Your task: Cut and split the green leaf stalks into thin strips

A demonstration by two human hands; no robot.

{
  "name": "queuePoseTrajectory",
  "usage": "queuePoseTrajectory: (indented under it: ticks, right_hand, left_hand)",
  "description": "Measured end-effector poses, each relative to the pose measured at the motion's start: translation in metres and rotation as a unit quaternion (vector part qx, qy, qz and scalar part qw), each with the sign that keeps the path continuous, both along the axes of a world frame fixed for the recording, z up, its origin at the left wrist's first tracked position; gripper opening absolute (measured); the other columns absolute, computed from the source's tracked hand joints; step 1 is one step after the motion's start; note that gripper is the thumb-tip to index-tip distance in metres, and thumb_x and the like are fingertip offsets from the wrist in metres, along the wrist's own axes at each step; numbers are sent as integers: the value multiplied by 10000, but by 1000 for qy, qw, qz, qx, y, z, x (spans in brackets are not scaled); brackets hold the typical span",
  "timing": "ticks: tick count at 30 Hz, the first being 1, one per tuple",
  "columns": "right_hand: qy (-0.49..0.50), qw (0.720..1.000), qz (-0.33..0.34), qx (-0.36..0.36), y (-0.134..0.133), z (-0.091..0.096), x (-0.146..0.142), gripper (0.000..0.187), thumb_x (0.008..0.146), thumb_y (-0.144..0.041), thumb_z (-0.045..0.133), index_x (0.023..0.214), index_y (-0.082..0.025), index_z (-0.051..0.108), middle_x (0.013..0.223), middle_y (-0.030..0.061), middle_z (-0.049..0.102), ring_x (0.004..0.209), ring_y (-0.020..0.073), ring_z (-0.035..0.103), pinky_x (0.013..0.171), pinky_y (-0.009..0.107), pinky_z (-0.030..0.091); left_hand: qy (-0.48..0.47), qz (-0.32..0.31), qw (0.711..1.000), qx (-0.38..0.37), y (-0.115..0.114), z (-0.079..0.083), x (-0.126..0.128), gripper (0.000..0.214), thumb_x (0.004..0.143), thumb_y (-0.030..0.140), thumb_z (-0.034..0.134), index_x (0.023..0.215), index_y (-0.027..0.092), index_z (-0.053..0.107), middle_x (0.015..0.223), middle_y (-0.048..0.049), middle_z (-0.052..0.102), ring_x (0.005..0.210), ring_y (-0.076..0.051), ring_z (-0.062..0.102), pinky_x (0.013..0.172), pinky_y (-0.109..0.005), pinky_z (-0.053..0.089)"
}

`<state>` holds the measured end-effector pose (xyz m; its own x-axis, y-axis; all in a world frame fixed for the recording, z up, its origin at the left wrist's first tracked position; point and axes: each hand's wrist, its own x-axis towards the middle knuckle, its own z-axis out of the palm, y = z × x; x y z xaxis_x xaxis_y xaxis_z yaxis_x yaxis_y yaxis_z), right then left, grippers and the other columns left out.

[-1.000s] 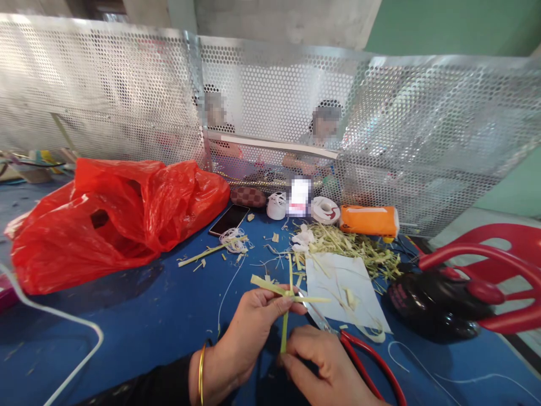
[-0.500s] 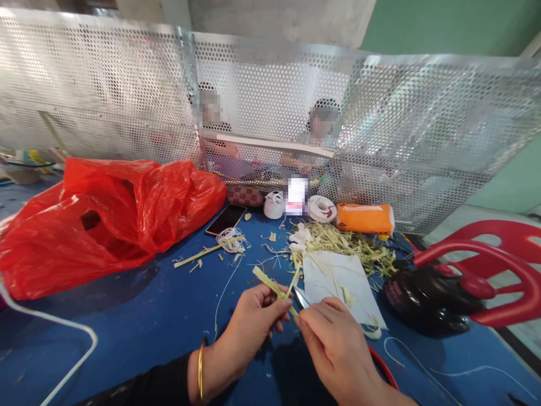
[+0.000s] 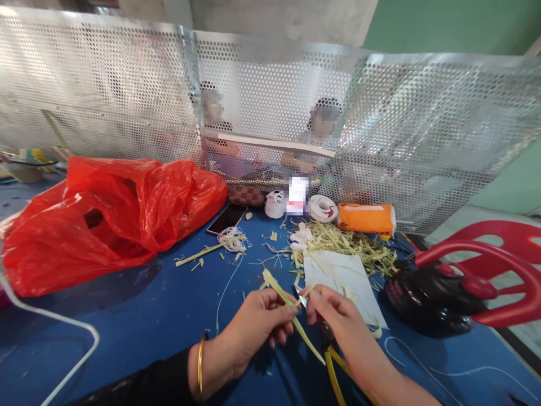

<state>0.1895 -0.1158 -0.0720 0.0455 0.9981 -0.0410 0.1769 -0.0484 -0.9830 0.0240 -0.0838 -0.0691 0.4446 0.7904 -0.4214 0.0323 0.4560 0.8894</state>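
My left hand [image 3: 256, 321] is closed in a pinch on a bundle of pale green leaf strips [image 3: 279, 288] that slants from upper left to lower right over the blue table [image 3: 139, 316]. A gold bangle sits on that wrist. My right hand [image 3: 338, 318] is right beside it, fingertips pinched on a thin strip end where the strips cross. The metal tip of a pair of scissors [image 3: 298, 291] pokes out between the two hands; the rest is hidden under my right hand. More green strips [image 3: 333, 369] hang below my right wrist.
A red plastic bag [image 3: 110, 214] lies at the left. A phone [image 3: 227, 218], thread spool [image 3: 275, 204], tape roll [image 3: 323, 208] and orange packet [image 3: 367, 218] line the perforated metal screen [image 3: 127, 90]. Leaf scraps [image 3: 350, 242], white paper [image 3: 338, 276], black bag [image 3: 426, 301], red chair [image 3: 486, 265].
The crossed strips have turned from an upright cross to a slant. My right hand rose from below the strips to their crossing, and the scissors' red handles are now covered.
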Motion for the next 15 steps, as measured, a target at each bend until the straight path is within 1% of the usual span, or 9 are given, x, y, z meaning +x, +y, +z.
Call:
queuePoseTrajectory:
  ticks: [2, 3, 5, 8, 10, 13, 15]
  right_hand:
    - [62, 998, -7, -33, 2, 0, -3, 331, 778, -484, 621, 683, -167, 616, 627, 0, 578, 627, 155, 551, 594, 257, 450]
    - [76, 996, -4, -43, 2, 0, -5, 310, 758, -468, 648, 697, -165, 627, 610, -7, 573, 608, 150, 547, 588, 255, 455]
    - [83, 996, 8, -45, 1, 1, -8, 289, 754, -440, 657, 684, -161, 635, 579, -14, 569, 577, 141, 543, 585, 253, 459]
    - [75, 996, 18, -33, 1, 1, -9, 270, 766, -397, 648, 627, -166, 620, 558, -15, 574, 553, 134, 543, 582, 252, 458]
    - [73, 997, 18, -21, 0, 1, -8, 270, 774, -376, 639, 601, -171, 612, 548, -15, 578, 549, 134, 547, 583, 254, 458]
    - [82, 997, 9, -9, -1, 0, -8, 260, 778, -358, 636, 600, -170, 615, 545, -19, 576, 545, 130, 546, 583, 252, 451]
    - [91, 996, -6, -14, -1, -1, -8, 243, 772, -354, 641, 619, -166, 625, 539, -24, 565, 538, 128, 540, 576, 250, 445]
  left_hand:
    - [10, -44, 999, -12, -2, -1, 1, 364, 669, 467, 674, 820, 138, 639, 535, 38, 548, 413, -52, 458, 401, -163, 295]
    - [17, -54, 998, -13, -4, -1, 1, 385, 673, 498, 663, 803, 135, 646, 524, 38, 535, 409, -51, 447, 400, -164, 287]
    - [35, -60, 998, -4, -5, -2, 2, 403, 679, 523, 652, 769, 131, 659, 489, 48, 496, 395, -45, 408, 399, -168, 265]
    - [43, -61, 997, 13, -7, -2, 4, 357, 677, 482, 670, 739, 130, 678, 444, 66, 433, 388, -39, 349, 408, -175, 236]
    - [42, -63, 997, 15, -7, 0, 5, 356, 666, 474, 677, 754, 129, 692, 434, 70, 411, 393, -42, 331, 415, -182, 222]
    - [44, -74, 996, 13, -6, 2, 5, 367, 641, 475, 684, 770, 132, 700, 424, 72, 399, 387, -47, 306, 412, -194, 202]
    - [36, -84, 996, 13, -5, 3, 4, 333, 643, 451, 679, 762, 140, 696, 418, 77, 386, 380, -48, 290, 407, -198, 196]
